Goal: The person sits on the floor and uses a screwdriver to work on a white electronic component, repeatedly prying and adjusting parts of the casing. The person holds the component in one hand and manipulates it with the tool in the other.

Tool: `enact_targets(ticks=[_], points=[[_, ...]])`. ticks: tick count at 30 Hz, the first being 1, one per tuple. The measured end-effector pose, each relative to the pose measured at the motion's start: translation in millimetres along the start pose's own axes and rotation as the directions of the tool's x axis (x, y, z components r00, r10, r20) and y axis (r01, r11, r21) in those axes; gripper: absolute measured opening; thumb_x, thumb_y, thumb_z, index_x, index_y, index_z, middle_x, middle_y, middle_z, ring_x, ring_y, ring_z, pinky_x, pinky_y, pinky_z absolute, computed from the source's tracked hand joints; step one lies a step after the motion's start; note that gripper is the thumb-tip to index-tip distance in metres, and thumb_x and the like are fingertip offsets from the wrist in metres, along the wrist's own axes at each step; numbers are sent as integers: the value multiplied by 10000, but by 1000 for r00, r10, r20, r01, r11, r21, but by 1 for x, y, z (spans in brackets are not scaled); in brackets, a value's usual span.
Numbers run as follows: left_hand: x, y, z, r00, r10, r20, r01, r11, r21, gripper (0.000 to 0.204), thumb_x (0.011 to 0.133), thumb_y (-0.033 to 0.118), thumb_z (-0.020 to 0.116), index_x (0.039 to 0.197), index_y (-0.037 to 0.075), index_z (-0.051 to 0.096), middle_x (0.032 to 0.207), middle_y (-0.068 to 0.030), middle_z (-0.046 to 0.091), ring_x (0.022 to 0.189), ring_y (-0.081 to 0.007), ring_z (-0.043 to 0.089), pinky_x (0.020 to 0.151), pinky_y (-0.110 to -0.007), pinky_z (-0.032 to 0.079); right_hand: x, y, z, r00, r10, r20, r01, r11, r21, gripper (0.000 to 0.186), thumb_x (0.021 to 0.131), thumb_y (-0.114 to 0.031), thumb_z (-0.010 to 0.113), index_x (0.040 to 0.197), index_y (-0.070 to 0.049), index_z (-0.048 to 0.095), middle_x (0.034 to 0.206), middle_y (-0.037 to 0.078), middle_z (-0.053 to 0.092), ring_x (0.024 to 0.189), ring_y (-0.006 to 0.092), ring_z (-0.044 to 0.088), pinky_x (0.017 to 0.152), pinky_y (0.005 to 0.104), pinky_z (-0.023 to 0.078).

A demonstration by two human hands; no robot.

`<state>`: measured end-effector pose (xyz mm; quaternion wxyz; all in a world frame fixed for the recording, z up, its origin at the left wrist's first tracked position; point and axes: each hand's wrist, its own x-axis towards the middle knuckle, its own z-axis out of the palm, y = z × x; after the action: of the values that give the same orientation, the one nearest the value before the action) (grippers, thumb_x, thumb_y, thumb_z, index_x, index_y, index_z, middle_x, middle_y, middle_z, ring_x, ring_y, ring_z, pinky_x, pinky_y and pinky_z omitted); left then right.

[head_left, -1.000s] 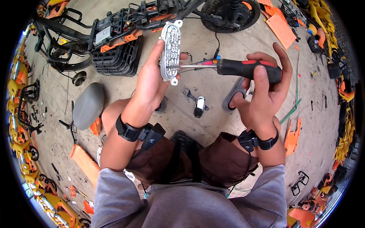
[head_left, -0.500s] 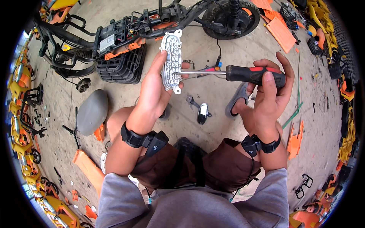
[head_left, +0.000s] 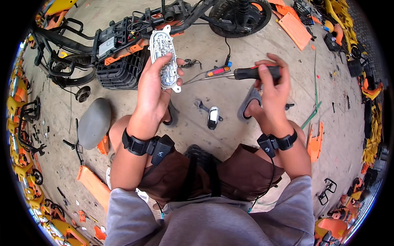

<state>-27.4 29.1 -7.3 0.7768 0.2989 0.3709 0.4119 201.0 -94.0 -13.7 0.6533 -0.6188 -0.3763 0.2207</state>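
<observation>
Upright in my left hand (head_left: 150, 88) is a silvery oval lamp unit (head_left: 162, 41) with screw tabs at its ends. My left thumb lies across its face and the fingers curl behind it. My right hand (head_left: 276, 88) closes around the black and red handle of a screwdriver (head_left: 246, 74). Its shaft points left toward the lamp unit, and the tip looks apart from it. Past the shaft, on the floor, lies a cable with a red and black connector (head_left: 218, 71).
A stripped scooter frame (head_left: 188, 18) with a black crate (head_left: 119, 76) lies ahead. Between my feet are an adjustable wrench (head_left: 201, 105) and a small black and white part (head_left: 213, 117). A grey seat (head_left: 94, 123) sits left; orange panels (head_left: 295, 30) lie far right.
The screwdriver tip has come away from the lamp unit's face. My left thumb has moved from its edge onto the face. Both hands appear further left, and so does the floor scene.
</observation>
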Motion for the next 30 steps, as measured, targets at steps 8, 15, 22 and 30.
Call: enact_targets(ticks=[8, 15, 22, 30], points=[[-1, 8, 10, 992, -20, 125, 20, 1000, -5, 289, 959, 161, 593, 1217, 47, 528, 965, -117, 685, 746, -158, 642, 599, -304, 496, 10, 174, 3, 911, 296, -287, -359, 912, -200, 300, 886, -184, 694, 1105, -2, 599, 745, 84, 639, 520, 155, 618, 490, 308, 492], [-5, 11, 4, 994, -12, 107, 13, 1000, -3, 280, 933, 160, 631, 1176, 49, 543, 959, -99, 686, 746, -142, 637, 611, -296, 497, -42, 301, -45, 541, 715, -443, -798, 602, -1, 255, 914, -200, 619, 1059, 4, 571, 751, 125, 667, 530, 215, 651, 475, 313, 515], [-6, 12, 2, 996, -8, 84, 10, 1000, -19, 281, 927, 147, 644, 1171, 50, 545, 946, -96, 690, 741, -140, 634, 601, -292, 493, -81, 323, -10, 390, 652, -650, -768, 620, 161, 241, 913, -147, 587, 1096, -6, 519, 725, 146, 643, 510, 224, 637, 441, 331, 520], [-4, 10, 12, 995, -28, 95, 28, 1000, 4, 282, 926, 152, 644, 1166, 48, 541, 950, -102, 690, 739, -145, 636, 602, -297, 492, -99, 341, -18, 640, 521, -564, -669, 740, -75, 297, 923, -179, 678, 1146, -35, 545, 890, 177, 646, 628, 259, 662, 539, 376, 538]])
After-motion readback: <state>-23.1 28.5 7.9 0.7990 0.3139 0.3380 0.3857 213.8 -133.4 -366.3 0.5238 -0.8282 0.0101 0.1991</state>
